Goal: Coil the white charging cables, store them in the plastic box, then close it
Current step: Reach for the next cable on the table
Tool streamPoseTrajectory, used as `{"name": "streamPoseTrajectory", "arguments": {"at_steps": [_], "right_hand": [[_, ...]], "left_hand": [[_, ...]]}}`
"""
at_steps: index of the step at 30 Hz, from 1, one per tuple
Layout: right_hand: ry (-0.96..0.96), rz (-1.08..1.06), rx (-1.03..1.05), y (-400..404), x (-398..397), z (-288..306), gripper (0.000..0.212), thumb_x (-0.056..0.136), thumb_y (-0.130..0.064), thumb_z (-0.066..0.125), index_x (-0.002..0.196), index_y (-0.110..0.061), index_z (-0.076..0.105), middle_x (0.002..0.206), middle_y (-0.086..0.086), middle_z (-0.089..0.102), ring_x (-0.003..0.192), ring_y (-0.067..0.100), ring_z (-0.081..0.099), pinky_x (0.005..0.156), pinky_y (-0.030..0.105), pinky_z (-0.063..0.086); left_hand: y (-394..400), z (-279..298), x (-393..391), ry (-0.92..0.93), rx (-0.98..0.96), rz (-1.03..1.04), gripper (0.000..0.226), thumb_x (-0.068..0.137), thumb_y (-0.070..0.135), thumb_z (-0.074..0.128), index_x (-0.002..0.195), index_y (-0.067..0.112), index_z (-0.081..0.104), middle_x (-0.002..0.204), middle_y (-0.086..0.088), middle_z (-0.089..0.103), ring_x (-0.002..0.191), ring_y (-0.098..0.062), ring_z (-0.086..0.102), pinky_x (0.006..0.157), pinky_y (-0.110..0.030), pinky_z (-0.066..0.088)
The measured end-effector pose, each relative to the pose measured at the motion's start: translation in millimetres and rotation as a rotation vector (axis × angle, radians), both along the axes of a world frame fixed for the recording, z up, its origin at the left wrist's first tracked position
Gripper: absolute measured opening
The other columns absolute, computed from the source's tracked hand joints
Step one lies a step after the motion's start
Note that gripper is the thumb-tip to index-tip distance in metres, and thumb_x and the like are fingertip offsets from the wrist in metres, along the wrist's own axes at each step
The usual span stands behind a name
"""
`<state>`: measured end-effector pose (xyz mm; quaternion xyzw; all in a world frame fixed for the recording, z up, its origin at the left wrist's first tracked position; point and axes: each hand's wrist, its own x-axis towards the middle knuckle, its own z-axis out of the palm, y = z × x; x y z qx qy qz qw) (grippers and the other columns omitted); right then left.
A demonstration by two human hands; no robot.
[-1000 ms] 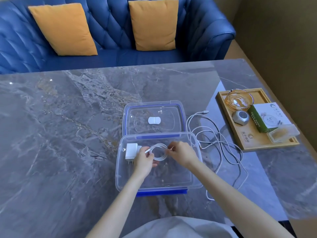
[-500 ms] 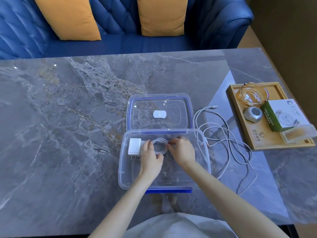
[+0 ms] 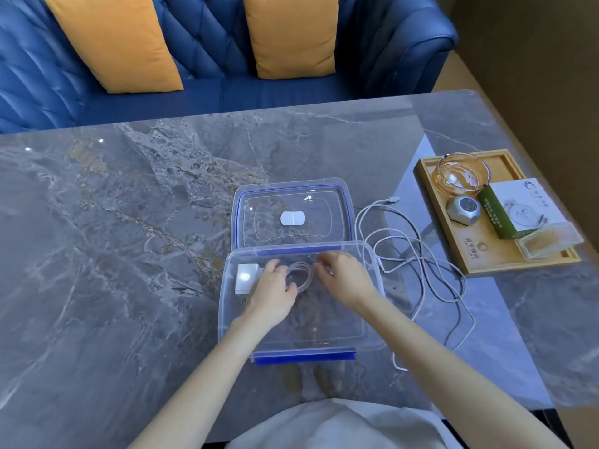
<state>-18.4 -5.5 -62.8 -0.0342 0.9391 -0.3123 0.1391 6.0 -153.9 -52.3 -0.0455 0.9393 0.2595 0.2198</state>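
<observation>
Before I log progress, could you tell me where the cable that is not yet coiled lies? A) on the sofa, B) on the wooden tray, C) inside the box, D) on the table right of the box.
D: the loose cable sprawls on the table to the right of the box, short of the wooden tray.

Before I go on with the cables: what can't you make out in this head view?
- Coiled cable in the plastic box: partly covered by the left hand and right hand, so neither grip is clear.
- Loose cables: tangled, count unclear.
- Print on the green-and-white carton: too small.
</observation>
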Motion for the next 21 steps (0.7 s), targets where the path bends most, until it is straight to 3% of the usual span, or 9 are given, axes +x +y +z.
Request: {"name": "streamPoseTrajectory", "arguments": {"at_steps": [5,11,16,21], "right_hand": [[-0.009,0.087,-0.045,15,4,29,0.029,0.091,-0.023,0.05,0.112,-0.008,0.061,0.114,0.014,0.066,0.106,0.031,0.058,0.089,0.036,0.044],[0.158,0.123,0.016,49,19,59,0.03,0.091,-0.021,0.05,0.119,-0.012,0.057,0.12,0.007,0.061,0.113,0.025,0.053,0.09,0.038,0.046],[0.346,0.01,0.142,91,37,67,0.032,0.089,-0.021,0.054,0.12,-0.013,0.055,0.117,0.007,0.063,0.112,0.027,0.053,0.088,0.033,0.04],[0.425,-0.186,0.178,128,65,49,0.039,0.076,-0.006,0.067,0.114,-0.003,0.059,0.105,0.014,0.068,0.097,0.036,0.061,0.08,0.038,0.05]], "left_hand": [[-2,21,-17,0.107,-0.138,-0.137,0.03,0.092,0.022,0.044,0.118,0.011,0.056,0.122,-0.009,0.057,0.109,-0.028,0.055,0.086,-0.038,0.046],[31,43,-27,0.337,-0.163,-0.247,0.023,0.092,0.023,0.045,0.104,0.015,0.062,0.103,-0.008,0.062,0.098,-0.031,0.057,0.075,-0.037,0.045],[76,52,-38,0.538,-0.077,-0.435,0.023,0.091,0.023,0.049,0.108,0.012,0.061,0.107,-0.009,0.063,0.103,-0.028,0.055,0.076,-0.037,0.044],[122,43,-40,0.625,0.013,-0.688,0.035,0.086,0.018,0.058,0.12,0.008,0.056,0.117,-0.01,0.061,0.109,-0.03,0.054,0.086,-0.04,0.046]]}}
